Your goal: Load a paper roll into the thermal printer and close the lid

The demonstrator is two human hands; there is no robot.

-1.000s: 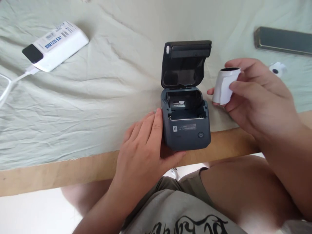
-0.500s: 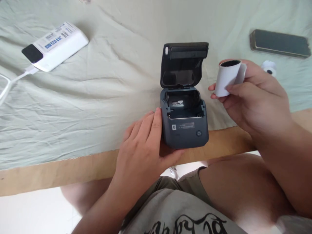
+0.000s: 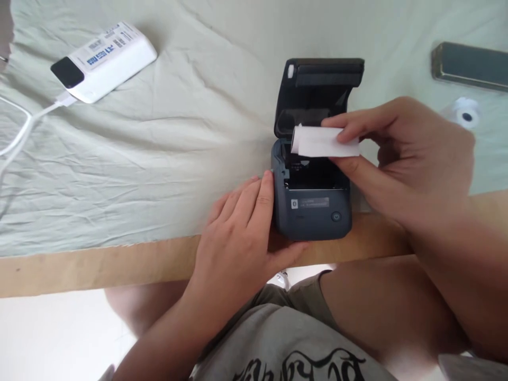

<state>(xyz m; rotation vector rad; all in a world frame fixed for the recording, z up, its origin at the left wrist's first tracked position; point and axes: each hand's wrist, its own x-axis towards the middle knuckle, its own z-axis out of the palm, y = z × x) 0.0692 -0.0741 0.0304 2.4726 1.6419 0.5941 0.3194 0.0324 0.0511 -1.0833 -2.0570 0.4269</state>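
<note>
A dark portable label printer [image 3: 313,214] stands at the table's near edge with its lid [image 3: 313,100] raised. My left hand [image 3: 238,227] rests along the printer's left side, fingers against its wall and thumb at its front bottom edge, steadying it. Between the thumb and fingers of my right hand [image 3: 413,153] is a white paper roll [image 3: 327,142], lying sideways with its loose end facing me. The roll is over the printer's paper compartment [image 3: 313,174], partly covering it. Whether the roll touches the printer cannot be made out.
A white power bank [image 3: 115,63] with a plugged-in white cable [image 3: 29,127] lies at the upper left. At the upper right are a dark phone [image 3: 472,66] and a small white roll [image 3: 466,116]. A pale green cloth [image 3: 178,159] covers the wooden table [image 3: 99,270].
My right hand has brought the paper roll leftward over the open printer and turned it from upright to sideways. My left hand stays on the printer. The view has shifted slightly.
</note>
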